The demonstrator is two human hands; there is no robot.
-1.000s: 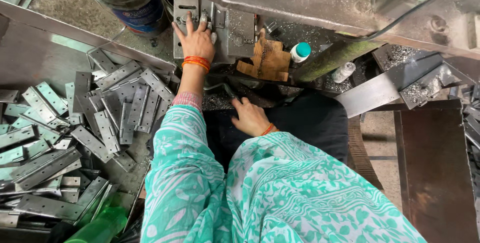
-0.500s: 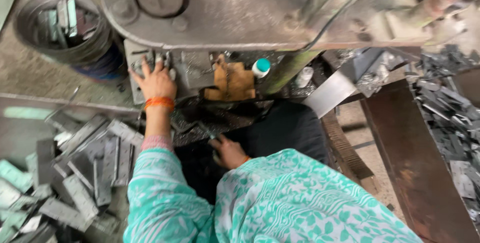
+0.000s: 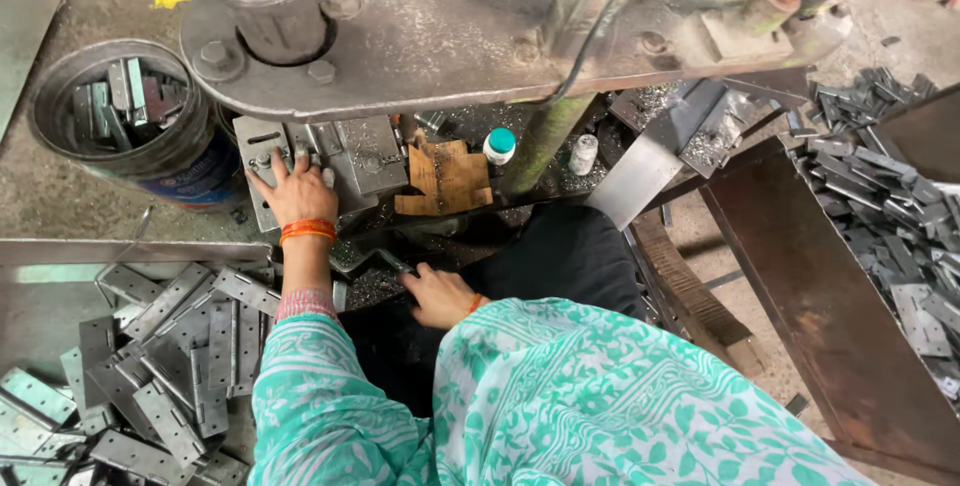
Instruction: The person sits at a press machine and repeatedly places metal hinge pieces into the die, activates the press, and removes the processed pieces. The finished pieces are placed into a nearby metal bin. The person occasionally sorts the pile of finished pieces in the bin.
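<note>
while left hand (image 3: 295, 191) presses the die block (image 3: 330, 161), right hand (image 3: 440, 296) rests nearer.

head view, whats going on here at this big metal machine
A person in a green-and-white patterned garment sits at a heavy grey metal press. The left hand lies flat on the grey metal die block under it, fingers spread. The right hand rests low by the lap, touching a thin metal piece. Flat grey hinge plates lie piled at left, more fill a round metal bucket.
</note>
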